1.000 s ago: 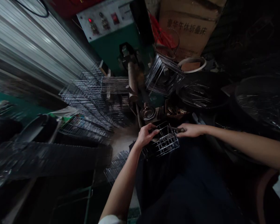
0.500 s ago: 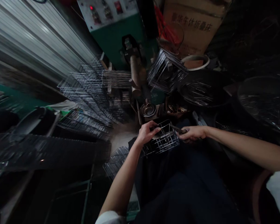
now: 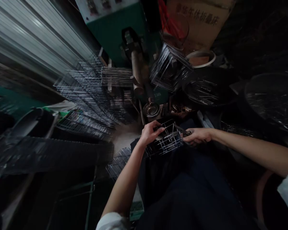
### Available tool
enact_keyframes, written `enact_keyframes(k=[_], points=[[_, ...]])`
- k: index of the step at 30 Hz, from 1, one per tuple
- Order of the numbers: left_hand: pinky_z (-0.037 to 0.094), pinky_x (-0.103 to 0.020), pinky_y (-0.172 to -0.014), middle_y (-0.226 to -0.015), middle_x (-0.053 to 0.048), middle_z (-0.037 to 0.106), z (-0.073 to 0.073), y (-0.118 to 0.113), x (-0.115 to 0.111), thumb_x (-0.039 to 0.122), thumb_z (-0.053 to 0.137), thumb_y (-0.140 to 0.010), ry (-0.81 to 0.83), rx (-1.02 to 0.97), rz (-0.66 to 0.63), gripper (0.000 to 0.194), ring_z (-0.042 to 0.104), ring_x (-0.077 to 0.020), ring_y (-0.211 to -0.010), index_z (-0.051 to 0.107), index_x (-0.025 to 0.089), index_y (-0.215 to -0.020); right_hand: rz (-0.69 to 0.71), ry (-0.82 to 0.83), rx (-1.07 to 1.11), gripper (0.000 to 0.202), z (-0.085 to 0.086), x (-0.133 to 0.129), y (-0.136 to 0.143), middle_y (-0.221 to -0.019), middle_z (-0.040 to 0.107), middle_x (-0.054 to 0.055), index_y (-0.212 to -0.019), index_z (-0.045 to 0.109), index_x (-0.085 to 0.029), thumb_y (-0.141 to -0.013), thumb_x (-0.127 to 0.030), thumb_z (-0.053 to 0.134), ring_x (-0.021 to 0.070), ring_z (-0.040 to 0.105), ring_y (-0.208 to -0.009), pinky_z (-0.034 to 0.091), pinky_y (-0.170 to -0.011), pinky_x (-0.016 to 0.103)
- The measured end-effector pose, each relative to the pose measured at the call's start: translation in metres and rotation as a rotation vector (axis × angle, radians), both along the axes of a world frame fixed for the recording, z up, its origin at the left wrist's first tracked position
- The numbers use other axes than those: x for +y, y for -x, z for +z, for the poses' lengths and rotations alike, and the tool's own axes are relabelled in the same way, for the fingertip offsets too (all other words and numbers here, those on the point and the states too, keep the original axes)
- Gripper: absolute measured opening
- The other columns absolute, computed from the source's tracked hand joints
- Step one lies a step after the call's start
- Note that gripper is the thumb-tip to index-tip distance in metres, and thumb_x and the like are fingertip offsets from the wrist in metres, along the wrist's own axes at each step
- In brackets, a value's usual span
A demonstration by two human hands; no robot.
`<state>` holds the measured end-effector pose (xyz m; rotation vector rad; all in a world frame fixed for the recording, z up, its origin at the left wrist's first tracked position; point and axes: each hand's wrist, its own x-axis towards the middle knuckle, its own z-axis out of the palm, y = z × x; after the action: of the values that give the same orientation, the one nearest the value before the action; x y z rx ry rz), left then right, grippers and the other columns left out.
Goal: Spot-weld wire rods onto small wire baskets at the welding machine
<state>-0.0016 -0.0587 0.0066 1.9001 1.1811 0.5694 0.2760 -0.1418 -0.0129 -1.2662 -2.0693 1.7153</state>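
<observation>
A small wire basket (image 3: 169, 143) sits just below the middle of the frame, over the person's dark clothing, its bars lying between the two hands. The left hand (image 3: 152, 132) is at its left end, thumb and fingers bent in toward each other at the upper rim; whether they pinch a wire is too dark to tell. The right hand (image 3: 197, 136) is closed around a dark hand tool (image 3: 182, 130), whose tip points up and left to the basket's upper right corner; most of the basket lies left of that grip.

Just above the basket is a round metal dish (image 3: 151, 109). Higher up, a cylindrical bar (image 3: 136, 71) juts down from a green machine (image 3: 115, 38) at the top of the frame. Stacked wire racks (image 3: 86, 92) spread left of the bar, and a bundle of square wire frames (image 3: 169, 68) leans to its right. Farther right, a dark basin (image 3: 220, 95) holds loose wire pieces (image 3: 203, 91). A cardboard box (image 3: 201, 25) stands upper right of the machine.
</observation>
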Motion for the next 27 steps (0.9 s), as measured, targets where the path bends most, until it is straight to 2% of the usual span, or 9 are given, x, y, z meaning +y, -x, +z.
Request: enact_keyframes(k=[2,4,7,10,12,14,20,25,27], points=[[0.046,-0.027,-0.07,-0.086,-0.005,0.072,0.002,-0.001,-0.001,0.052,0.074,-0.076,-0.01,0.019,0.002,0.037,0.064,-0.0205,-0.082,0.069,0.019,-0.093,-0.019,-0.078,-0.074,0.046,0.005,0.011,-0.007,-0.067,0.056,-0.001,-0.093,0.057,-0.018,-0.09,-0.064,0.05,0.0142,0.052,-0.057,0.044,-0.057,0.027],[0.045,-0.028,-0.069,-0.083,-0.004,0.071,0.005,-0.004,0.0,0.052,0.072,-0.077,-0.04,0.071,0.013,0.037,0.064,-0.0206,-0.08,0.07,0.02,-0.094,-0.103,-0.323,-0.344,0.028,0.015,0.029,-0.016,-0.083,0.064,0.005,-0.099,0.059,-0.018,-0.087,-0.044,0.062,0.0184,0.06,-0.072,0.045,-0.064,0.028],[0.044,-0.028,-0.069,-0.081,-0.004,0.07,0.006,-0.006,0.004,0.052,0.072,-0.077,-0.089,0.127,0.056,0.036,0.064,-0.0205,-0.079,0.07,0.021,-0.095,-0.194,-0.593,-0.643,0.035,0.025,0.044,-0.018,-0.106,0.066,0.013,-0.113,0.059,-0.02,-0.079,-0.025,0.07,0.026,0.062,-0.096,0.045,-0.076,0.031],[0.046,-0.028,-0.07,-0.082,-0.004,0.071,0.003,-0.004,0.004,0.051,0.071,-0.078,-0.074,0.109,0.042,0.035,0.065,-0.02,-0.079,0.069,0.021,-0.094,-0.19,-0.407,-0.467,0.029,0.022,0.027,-0.007,-0.089,0.067,0.01,-0.1,0.062,-0.018,-0.086,-0.043,0.065,0.0233,0.063,-0.081,0.047,-0.07,0.031],[0.047,-0.028,-0.071,-0.085,-0.004,0.072,0.001,-0.001,0.002,0.053,0.07,-0.079,-0.06,0.106,0.008,0.037,0.065,-0.0207,-0.082,0.069,0.02,-0.095,-0.102,-0.144,-0.241,0.044,0.017,0.013,-0.001,-0.073,0.062,0.005,-0.091,0.062,-0.018,-0.09,-0.06,0.053,0.0177,0.058,-0.063,0.046,-0.061,0.029],[0.048,-0.029,-0.073,-0.088,-0.004,0.072,0.002,0.0,0.0,0.055,0.069,-0.079,-0.061,0.112,-0.007,0.039,0.066,-0.0213,-0.086,0.069,0.02,-0.097,-0.054,-0.053,-0.184,0.047,0.018,0.008,0.0,-0.07,0.061,0.004,-0.09,0.062,-0.017,-0.089,-0.063,0.052,0.0156,0.055,-0.058,0.045,-0.058,0.028],[0.048,-0.028,-0.073,-0.088,-0.003,0.073,0.008,-0.003,-0.001,0.052,0.068,-0.08,-0.078,0.178,0.051,0.036,0.067,-0.0209,-0.087,0.068,0.021,-0.098,-0.223,-0.509,-0.686,0.033,0.038,0.028,-0.005,-0.097,0.068,0.012,-0.113,0.061,-0.017,-0.082,-0.028,0.064,0.0244,0.064,-0.084,0.045,-0.069,0.029],[0.05,-0.029,-0.075,-0.091,-0.004,0.073,0.008,-0.001,0.0,0.051,0.069,-0.08,-0.054,0.158,0.012,0.036,0.067,-0.0213,-0.089,0.069,0.021,-0.099,-0.015,0.053,-0.265,0.029,0.033,0.007,0.001,-0.067,0.06,0.001,-0.088,0.061,-0.018,-0.084,-0.046,0.062,0.015,0.055,-0.056,0.041,-0.052,0.024],[0.05,-0.029,-0.076,-0.091,-0.004,0.073,0.009,0.0,-0.002,0.051,0.069,-0.08,-0.058,0.166,0.015,0.037,0.067,-0.0214,-0.089,0.069,0.021,-0.1,-0.037,0.169,-0.233,0.03,0.029,0.002,0.0,-0.064,0.059,0.0,-0.09,0.061,-0.017,-0.086,-0.047,0.059,0.0148,0.055,-0.054,0.043,-0.051,0.024]])
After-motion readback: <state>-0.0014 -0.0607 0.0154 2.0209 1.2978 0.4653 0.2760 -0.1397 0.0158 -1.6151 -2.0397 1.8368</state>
